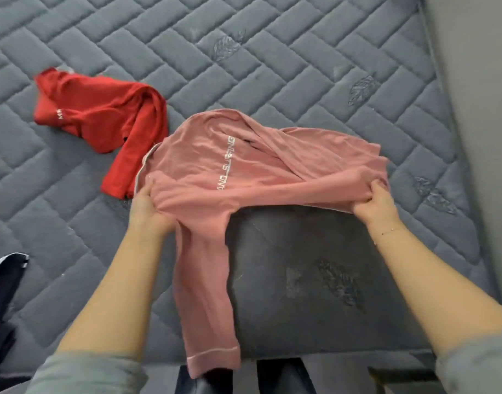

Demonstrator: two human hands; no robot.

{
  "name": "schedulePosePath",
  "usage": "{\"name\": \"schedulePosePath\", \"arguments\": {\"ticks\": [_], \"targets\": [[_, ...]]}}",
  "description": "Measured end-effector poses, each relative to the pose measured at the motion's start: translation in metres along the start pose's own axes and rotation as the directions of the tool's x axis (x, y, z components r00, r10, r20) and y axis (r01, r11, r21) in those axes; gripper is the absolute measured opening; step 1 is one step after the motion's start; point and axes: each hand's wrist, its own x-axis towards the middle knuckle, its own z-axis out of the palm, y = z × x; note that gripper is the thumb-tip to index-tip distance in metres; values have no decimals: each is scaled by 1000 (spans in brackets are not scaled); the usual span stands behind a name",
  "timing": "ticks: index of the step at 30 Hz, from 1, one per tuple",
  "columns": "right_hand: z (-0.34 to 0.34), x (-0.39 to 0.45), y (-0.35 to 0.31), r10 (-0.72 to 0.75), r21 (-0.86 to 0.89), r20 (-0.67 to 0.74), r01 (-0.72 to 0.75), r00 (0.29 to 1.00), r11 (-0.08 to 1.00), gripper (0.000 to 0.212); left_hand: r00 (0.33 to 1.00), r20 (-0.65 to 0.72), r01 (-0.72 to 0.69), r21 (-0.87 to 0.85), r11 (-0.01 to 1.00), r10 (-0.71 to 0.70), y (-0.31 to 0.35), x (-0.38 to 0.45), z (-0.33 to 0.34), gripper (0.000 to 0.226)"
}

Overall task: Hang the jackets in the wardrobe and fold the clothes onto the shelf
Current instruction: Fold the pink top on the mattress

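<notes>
A pink long-sleeved shirt (261, 169) with white lettering lies spread on the grey quilted mattress (272, 52). My left hand (147, 204) grips its near left edge, fingers curled into the cloth. At the near right edge my right hand (373, 201) grips bunched fabric. One pink sleeve (207, 294) hangs down between my arms, over the mattress's front edge. A red long-sleeved shirt (101, 115) lies crumpled further left, apart from both hands.
A dark garment with white stripes (5, 280) lies at the left edge of the view. A grey wall or panel (477, 109) borders the mattress on the right. Dark trouser legs (272, 376) show below the mattress edge.
</notes>
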Motion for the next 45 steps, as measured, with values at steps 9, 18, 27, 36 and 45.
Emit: {"name": "schedulePosePath", "arguments": {"ticks": [9,18,27,36,45], "targets": [[15,-50,-96,-336,149,257,306,906,940,31,951,238,-192,-52,980,199,2,-94,45,45],[-200,-70,58,2,-178,-97,-19,995,984,16,943,-332,76,241,968,9,-148,-128,-153,34],[-277,-73,131,96,-317,-312,-199,945,927,35,894,-371,109,723,682,251,-185,-137,-242,32],[-238,-55,68,8,17,-318,-3,948,1000,19,960,-281,122,378,918,-12,-123,-115,-141,25],[-146,26,3,45,-99,-34,-49,998,994,13,978,-173,-67,260,963,115,-76,-18,-52,22]]}}
